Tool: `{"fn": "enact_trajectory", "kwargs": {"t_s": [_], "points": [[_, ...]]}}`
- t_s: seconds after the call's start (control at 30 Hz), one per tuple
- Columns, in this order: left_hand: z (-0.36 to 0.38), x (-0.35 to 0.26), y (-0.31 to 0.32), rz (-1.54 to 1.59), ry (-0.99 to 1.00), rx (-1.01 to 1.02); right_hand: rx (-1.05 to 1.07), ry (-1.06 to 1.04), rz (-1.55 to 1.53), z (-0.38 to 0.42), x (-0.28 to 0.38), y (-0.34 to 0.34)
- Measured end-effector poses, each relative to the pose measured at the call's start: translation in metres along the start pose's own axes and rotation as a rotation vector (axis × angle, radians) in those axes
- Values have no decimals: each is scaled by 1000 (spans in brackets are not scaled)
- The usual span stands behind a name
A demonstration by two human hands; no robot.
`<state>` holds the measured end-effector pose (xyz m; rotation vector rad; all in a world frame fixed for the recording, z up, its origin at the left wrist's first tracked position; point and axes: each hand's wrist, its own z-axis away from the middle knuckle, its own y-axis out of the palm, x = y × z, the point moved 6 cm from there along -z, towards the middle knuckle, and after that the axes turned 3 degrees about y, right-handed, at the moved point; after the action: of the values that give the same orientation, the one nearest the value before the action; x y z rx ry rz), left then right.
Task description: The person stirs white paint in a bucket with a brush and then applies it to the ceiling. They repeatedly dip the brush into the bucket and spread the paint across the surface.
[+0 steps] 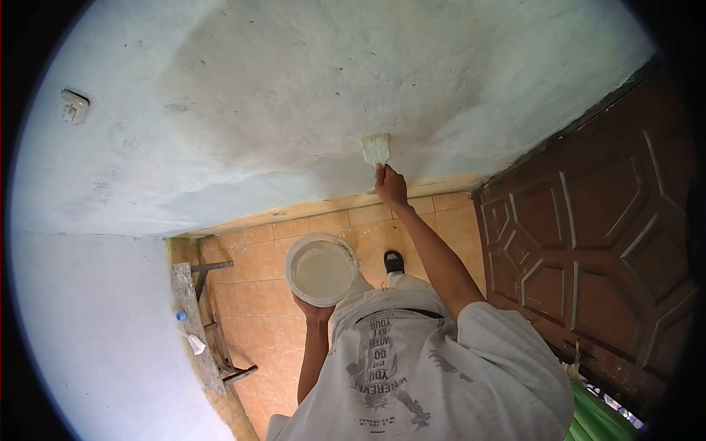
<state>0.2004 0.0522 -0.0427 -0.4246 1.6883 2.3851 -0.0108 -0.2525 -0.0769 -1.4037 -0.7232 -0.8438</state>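
My right hand [390, 187] is closed round the handle of a wide paintbrush [376, 150]. The brush's pale bristles point up and lie against or very close to the lower part of the wall [323, 88]. A round white bucket [294, 290] with whitish paint [321, 270] inside is held at waist height by my left hand [313, 308], which grips it from below and the side. Most of the left fingers are hidden under the bucket. Around the brush the wall shows a darker, damp-looking patch beside lighter areas.
A brown panelled door [588, 242] stands on the right. To the left, a narrow wooden bench [195, 327] carries a blue cap [181, 316] and a white scrap [196, 344]. A switch [74, 107] sits on the wall. Orange tiles [254, 294] cover the floor; green leaves [599, 415] show lower right.
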Motion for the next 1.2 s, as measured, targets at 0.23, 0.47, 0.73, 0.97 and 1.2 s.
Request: {"fn": "enact_trajectory", "kwargs": {"t_s": [0.23, 0.47, 0.73, 0.97, 1.2], "points": [[9, 6, 6, 6, -1, -21, 196, 256, 119, -5, -75, 39], [12, 5, -4, -4, 12, -62, 227, 426, 40, 4, -91, 47], [2, 1, -2, -10, -32, -47, -59, 124, -195, 6, -15, 16], [-7, -9, 1, -60, -9, -43, -234, -32, -80, 30, -12, 3], [-8, -14, -10, 47, 21, -133, -33, 227, 58, 3, -90, 32]]}}
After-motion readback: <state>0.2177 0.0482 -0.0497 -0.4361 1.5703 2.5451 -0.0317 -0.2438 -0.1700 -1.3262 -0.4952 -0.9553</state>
